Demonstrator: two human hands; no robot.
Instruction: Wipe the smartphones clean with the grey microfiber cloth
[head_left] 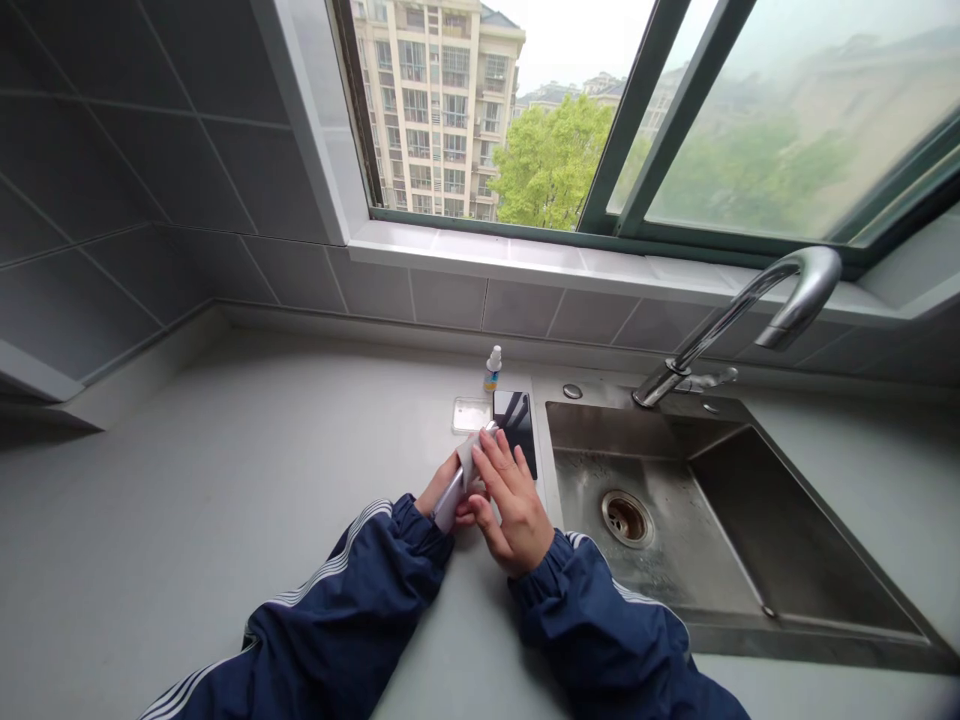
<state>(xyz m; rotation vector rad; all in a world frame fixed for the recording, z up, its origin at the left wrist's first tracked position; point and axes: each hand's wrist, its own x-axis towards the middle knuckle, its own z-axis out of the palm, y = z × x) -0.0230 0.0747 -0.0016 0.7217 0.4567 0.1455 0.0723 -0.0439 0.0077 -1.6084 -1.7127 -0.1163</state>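
My left hand [439,484] is closed round a pale, lilac-looking phone [448,503], which it holds tilted above the counter. A grey cleaning cloth [469,460] lies over the phone's upper part. My right hand [510,495] holds that cloth against the phone with its fingers fairly straight and its thumb lower down. Just beyond the hands, a clear phone case [471,415] rests on the counter. Beside it lies a flat black-screened device [516,425], partly covered by my right fingers. A small white spray bottle [493,370] stands upright behind both.
On the right, a steel sink [720,630] is set into the pale counter [247,480]. A curved chrome faucet [750,300] rises at the sink's back edge. Behind the counter are a tiled wall [450,298] and a sliding window, its left part open.
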